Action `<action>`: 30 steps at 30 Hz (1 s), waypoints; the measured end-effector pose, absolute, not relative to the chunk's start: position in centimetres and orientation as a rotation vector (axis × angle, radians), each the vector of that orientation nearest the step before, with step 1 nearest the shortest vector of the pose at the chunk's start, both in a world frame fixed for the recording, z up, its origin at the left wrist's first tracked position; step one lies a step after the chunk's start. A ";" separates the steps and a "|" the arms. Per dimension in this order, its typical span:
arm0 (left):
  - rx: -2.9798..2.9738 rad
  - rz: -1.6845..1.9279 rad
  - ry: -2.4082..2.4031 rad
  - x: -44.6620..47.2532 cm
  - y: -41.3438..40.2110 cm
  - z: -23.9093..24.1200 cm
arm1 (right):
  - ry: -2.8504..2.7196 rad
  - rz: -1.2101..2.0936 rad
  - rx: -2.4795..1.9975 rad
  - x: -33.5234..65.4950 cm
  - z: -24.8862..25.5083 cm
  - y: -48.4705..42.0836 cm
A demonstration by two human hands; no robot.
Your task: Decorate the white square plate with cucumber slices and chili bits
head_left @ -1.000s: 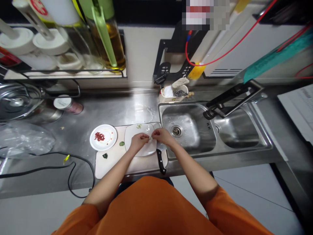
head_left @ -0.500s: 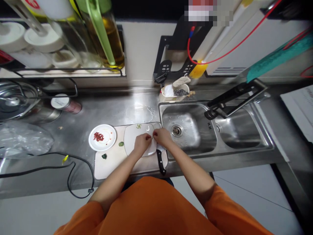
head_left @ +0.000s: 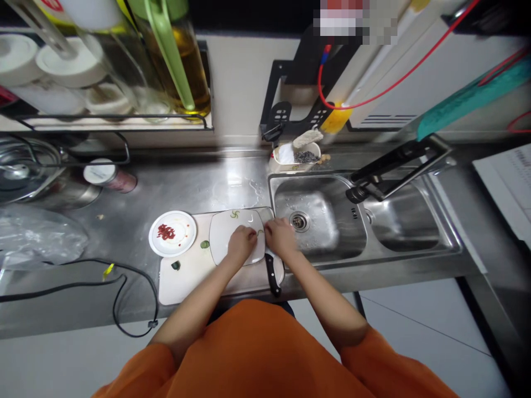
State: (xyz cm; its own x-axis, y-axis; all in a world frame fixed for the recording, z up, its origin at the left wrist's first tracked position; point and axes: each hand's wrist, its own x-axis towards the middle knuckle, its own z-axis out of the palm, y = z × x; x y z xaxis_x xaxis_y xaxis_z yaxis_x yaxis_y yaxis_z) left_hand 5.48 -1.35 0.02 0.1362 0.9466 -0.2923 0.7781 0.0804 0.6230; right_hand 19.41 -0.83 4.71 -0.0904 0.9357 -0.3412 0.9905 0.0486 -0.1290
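Note:
My left hand (head_left: 241,242) and my right hand (head_left: 281,236) are close together over the right edge of a white plate (head_left: 226,239) on a pale cutting board (head_left: 188,272). Both have their fingers curled; between them is a small thin green piece (head_left: 259,232), too small to name. A green garnish (head_left: 235,214) lies at the plate's far rim. A black-handled knife (head_left: 272,274) lies on the board just below my right hand. Two green bits (head_left: 204,244) sit on the board left of the plate.
A small round plate (head_left: 172,233) with red chopped bits overlaps the board's left corner. A double steel sink (head_left: 357,218) with a black tap (head_left: 394,168) lies to the right. A rack of bottles (head_left: 124,66), a pot lid (head_left: 25,171) and a black cable (head_left: 83,284) are on the left.
Both hands have dropped slightly toward the plate's right edge and drawn closer together. The view has shifted a little; nothing else moved.

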 end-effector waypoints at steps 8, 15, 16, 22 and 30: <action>1.731 0.357 1.627 5.2 -1.5 -0.4 | 2.196 -0.488 1.854 19.3 3.2 -5.0; 1.727 0.376 1.630 5.3 -1.6 -0.7 | 2.185 -0.442 1.865 18.9 2.7 -5.1; 1.726 0.371 1.630 5.3 -1.6 -0.7 | 2.181 -0.438 1.867 18.8 2.8 -5.1; 1.728 0.352 1.624 5.3 -1.5 -0.6 | 2.180 -0.417 1.864 18.5 2.8 -5.1; 1.713 0.349 1.619 5.3 -1.6 -0.2 | 2.213 -0.374 1.862 18.1 2.5 -5.2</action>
